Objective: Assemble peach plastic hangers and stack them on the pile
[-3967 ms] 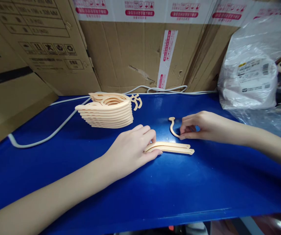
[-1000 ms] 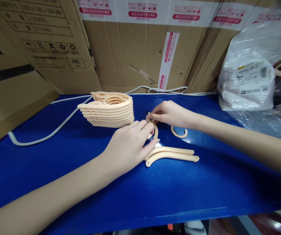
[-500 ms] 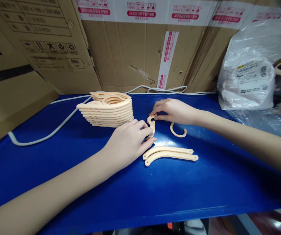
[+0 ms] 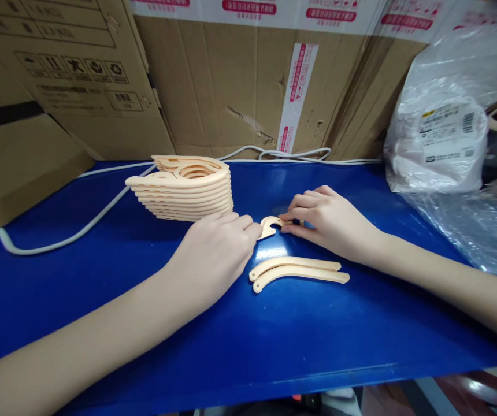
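Between my two hands is a small curved beige hanger piece (image 4: 268, 227), low over the blue tabletop. The fingers of my left hand (image 4: 218, 248) are closed on its left end and hide it. My right hand (image 4: 333, 222) pinches the other end between thumb and fingers. The open hook seen earlier is not distinguishable now. Nearer to me, two curved beige hanger arms (image 4: 300, 273) with holes at their ends lie side by side. Just behind my left hand stands a neat stack of folded beige hangers (image 4: 183, 193).
A white cable (image 4: 79, 237) runs across the left and along the back of the blue table (image 4: 248, 346). Cardboard boxes (image 4: 222, 86) wall in the back and left. At the back right sits a clear plastic bag (image 4: 439, 138) with labelled white contents.
My right hand has come nearer and right, pinching the curved piece's end. The piece has turned and lies more sideways. My left hand's fingers have closed further; the hook is no longer distinct.
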A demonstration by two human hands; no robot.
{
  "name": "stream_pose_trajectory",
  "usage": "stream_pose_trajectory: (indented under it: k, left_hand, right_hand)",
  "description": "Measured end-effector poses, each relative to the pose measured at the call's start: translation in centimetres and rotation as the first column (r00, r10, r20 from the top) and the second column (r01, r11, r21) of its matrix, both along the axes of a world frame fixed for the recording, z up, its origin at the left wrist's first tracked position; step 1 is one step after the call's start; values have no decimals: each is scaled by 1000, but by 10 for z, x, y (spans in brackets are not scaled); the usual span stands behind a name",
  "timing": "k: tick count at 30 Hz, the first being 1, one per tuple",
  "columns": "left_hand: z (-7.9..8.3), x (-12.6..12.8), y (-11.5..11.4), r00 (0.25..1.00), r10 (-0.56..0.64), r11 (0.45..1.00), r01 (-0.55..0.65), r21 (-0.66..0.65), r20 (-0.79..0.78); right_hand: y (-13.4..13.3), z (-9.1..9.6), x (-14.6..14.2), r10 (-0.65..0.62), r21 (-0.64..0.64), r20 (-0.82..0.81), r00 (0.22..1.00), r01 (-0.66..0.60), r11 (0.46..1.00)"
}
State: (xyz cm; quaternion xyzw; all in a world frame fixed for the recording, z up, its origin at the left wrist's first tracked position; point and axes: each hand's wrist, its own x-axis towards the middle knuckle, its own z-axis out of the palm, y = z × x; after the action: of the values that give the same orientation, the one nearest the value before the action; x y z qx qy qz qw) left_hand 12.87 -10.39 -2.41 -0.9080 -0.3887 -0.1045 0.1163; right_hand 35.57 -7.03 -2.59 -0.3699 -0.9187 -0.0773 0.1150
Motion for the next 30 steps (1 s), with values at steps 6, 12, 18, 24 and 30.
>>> stream_pose_trajectory:
  k: [6,12,18,24,30]
  left_hand:
    - [-2,2,-1,1000,-4,1000,4,-25,11]
    - [-6,1,1,999,-38,999,38,29,12]
    - [-11,-4,10,999,-33,998,31,54,30]
    - [-15,-1,13,996,-76,995,73,63,54]
    - [-17,2,13,995,-81,996,80,28,64]
  right_hand:
    - [1,-5,2,-38,-47,-81,996,34,998]
    - [1,-6,6,-26,-33,-88,996,23,999]
    - [1,-8,9,9,-11,-102,995,-10,1000]
    - [9,-8,21,30,131,-68,997,-20,991]
    - [20,-6,35,25,249,73,997,-42,968]
